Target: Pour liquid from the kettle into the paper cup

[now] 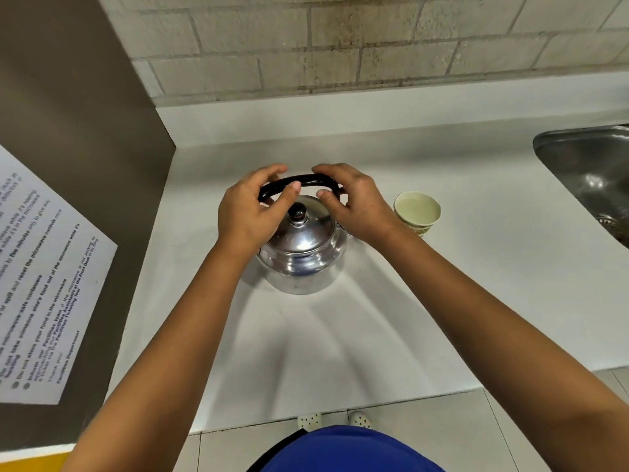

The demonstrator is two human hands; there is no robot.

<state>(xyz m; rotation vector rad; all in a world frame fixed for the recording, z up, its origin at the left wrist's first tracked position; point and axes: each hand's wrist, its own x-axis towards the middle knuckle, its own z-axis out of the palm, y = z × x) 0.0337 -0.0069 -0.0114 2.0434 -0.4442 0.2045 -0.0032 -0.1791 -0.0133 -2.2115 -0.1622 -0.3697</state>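
Kettle (303, 253) sits upright on the white counter (442, 284), roughly mid-counter, lid on w/ dark knob (297, 211) on top. Black handle (299, 181) arches over the lid. Both hands are up at that handle: left hand (250, 207) on the handle's left end, fingers curled over the far side, thumb coming round the near side, so loosely wrapped, not fully clenched. Right hand (354, 202) on the right end, fingers curved over the top, thumb under & pointing left; partly cupped, can't tell if it's actually gripping tight. Fingertips of the two hands are near each other above the handle middle, not touching. Cup (417, 212) stands upright just right of the kettle, close beside the right wrist, apart from the kettle body; pale liquid shows inside, green print on its side. Steel sink (592, 175) at far right edge, well apart from the cup. Brick wall (374, 46) behind the counter. Brown panel at left w/ a printed notice (44, 284) stuck on it. Blue clothing (347, 451) at bottom, pale shoes (310, 420) on the tiled floor
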